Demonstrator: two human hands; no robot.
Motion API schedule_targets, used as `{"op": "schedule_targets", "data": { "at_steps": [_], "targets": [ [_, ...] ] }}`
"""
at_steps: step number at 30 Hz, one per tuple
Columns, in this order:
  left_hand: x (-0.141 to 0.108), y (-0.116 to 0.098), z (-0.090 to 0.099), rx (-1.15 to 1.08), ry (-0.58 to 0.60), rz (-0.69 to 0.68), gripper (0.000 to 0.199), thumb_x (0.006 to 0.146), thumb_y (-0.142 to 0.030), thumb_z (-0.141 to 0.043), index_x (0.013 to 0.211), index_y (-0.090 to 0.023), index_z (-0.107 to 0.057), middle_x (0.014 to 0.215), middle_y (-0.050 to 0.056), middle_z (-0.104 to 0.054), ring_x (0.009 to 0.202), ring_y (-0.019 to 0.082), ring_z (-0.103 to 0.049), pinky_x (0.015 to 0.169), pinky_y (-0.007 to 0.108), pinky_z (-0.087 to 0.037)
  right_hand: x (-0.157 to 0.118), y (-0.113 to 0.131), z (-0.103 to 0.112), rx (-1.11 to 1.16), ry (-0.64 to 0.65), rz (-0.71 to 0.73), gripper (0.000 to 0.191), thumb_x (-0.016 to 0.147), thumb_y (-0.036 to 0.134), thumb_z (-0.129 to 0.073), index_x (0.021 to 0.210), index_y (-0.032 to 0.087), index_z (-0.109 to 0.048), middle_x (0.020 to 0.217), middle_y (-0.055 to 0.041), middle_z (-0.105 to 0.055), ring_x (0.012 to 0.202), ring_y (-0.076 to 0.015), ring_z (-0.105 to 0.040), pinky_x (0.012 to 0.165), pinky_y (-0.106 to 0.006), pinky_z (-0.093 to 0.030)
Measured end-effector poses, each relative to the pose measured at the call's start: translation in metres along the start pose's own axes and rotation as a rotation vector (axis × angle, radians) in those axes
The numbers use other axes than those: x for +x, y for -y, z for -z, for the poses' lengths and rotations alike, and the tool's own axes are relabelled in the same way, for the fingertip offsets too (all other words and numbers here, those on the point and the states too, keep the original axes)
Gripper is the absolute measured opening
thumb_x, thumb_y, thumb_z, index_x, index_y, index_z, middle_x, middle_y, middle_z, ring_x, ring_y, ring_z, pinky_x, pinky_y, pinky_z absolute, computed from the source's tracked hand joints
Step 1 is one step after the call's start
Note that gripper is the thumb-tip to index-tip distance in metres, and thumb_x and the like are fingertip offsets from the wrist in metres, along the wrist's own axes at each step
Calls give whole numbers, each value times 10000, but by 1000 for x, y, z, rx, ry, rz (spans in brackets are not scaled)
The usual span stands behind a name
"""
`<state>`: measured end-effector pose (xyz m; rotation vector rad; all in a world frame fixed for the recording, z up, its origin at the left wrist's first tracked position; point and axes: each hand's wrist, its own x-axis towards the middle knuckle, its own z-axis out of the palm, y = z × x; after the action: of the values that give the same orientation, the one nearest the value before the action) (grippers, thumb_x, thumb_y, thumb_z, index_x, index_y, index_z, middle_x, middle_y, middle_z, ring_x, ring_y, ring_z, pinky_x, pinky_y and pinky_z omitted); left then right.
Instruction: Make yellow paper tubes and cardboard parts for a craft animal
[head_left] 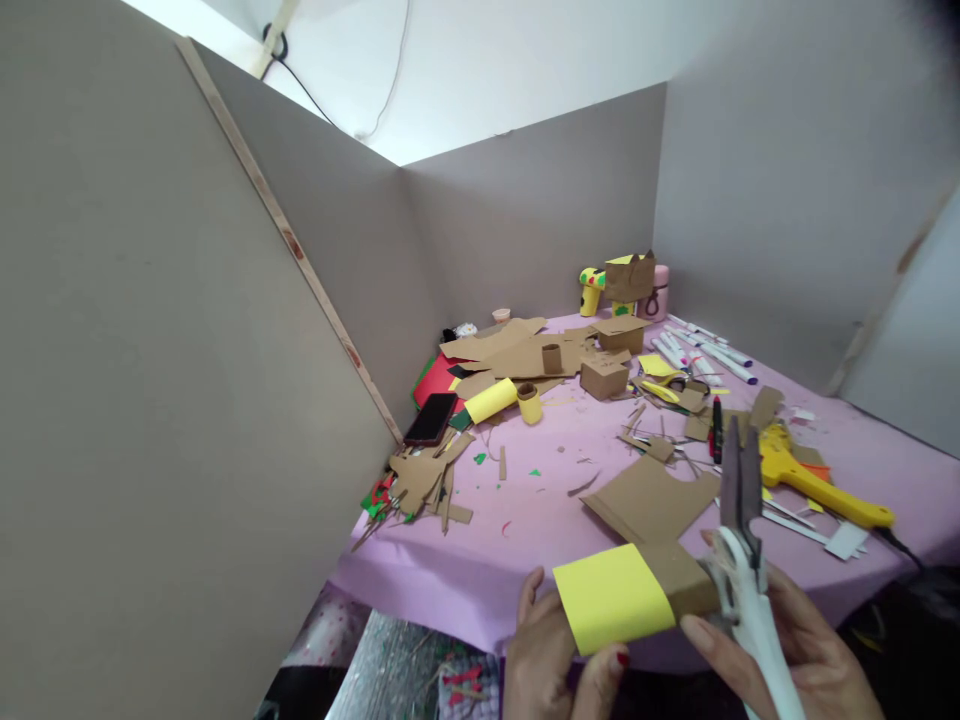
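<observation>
Near the table's front edge, my left hand [541,648] grips a piece of bright yellow paper [611,600]. This paper lies around one end of a small brown cardboard piece [681,578], whose other end sticks out to the right. In my right hand [814,650] are white-handled scissors [750,590], grey blades pointing up and close together. The right thumb and fingers also reach the cardboard's right end. Behind the cardboard piece lies a flat cardboard sheet [649,500] on the lilac tablecloth [517,540]. Parts of both hands' fingers are hidden.
A yellow glue gun [821,490] with a cord lies at the right. Several markers [720,352], cardboard boxes [604,378] and a yellow roll [491,400] are farther back. A phone [431,418] and cardboard scraps [420,480] lie left. Grey panels [540,220] enclose the table.
</observation>
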<state>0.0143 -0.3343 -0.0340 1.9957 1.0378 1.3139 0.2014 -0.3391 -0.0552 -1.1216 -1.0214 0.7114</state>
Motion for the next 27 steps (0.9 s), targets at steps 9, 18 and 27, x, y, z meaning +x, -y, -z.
{"op": "schedule_targets", "data": {
  "at_steps": [9, 18, 27],
  "targets": [
    [13, -15, 2, -911, -91, 742, 426, 694, -530, -651, 848, -144, -749, 843, 122, -741, 843, 275, -654, 824, 361, -454, -2, 3, -3, -48, 56, 202, 462, 607, 104, -746, 1029, 271, -657, 881, -1, -778, 697, -192, -742, 623, -163, -599],
    [11, -9, -13, -1101, -258, 868, 434, 576, -483, -766, 843, -142, -734, 895, 144, -734, 982, 325, -625, 952, 456, -398, 0, 9, -18, -22, 149, 297, 525, 626, 47, -702, 1061, 334, -642, 904, 47, -767, 677, -135, -727, 662, -129, -566],
    [0, 0, -15, -1021, -225, 842, 427, 604, -424, -766, 934, -162, -701, 864, 120, -721, 986, 313, -614, 929, 445, -408, 4, 5, -20, 11, 216, 222, 500, 644, 67, -709, 1073, 316, -657, 933, 7, -765, 747, -163, -724, 687, -169, -563]
  ]
}}
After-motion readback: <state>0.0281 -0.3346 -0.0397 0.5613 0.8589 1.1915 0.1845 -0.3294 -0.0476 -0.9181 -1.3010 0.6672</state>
